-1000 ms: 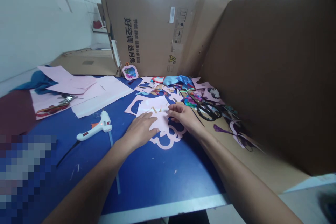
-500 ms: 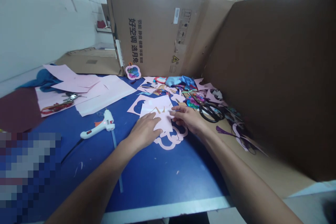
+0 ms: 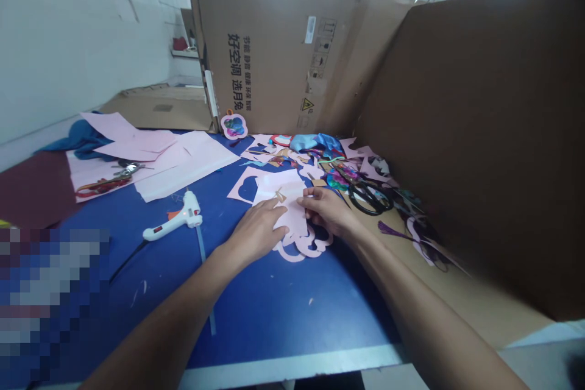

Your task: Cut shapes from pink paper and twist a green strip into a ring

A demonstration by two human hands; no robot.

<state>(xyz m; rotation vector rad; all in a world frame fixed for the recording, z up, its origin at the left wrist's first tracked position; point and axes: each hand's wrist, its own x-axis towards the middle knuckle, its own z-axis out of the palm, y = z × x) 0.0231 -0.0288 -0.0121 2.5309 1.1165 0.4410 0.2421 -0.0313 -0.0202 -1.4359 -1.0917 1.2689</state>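
A blocky blur [image 3: 50,304] covers the bottom left corner, so you can't see what is there. The bottom edge of the picture cuts off the left arm [image 3: 155,329] and the right arm [image 3: 434,323]. The left hand [image 3: 258,233] and right hand [image 3: 326,210] hide part of the pink paper cut-out [image 3: 297,248]. The paper scraps [image 3: 278,157] at the back are too small to tell apart. A dark thing [image 3: 576,368] in the bottom right corner is too blurry to name.

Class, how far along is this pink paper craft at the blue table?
Done: a flower-shaped cut-out leans on the cardboard. In hand: left hand and right hand press a pink paper piece. Left, seemingly: whole pink sheets lie aside, hot glue gun set down.
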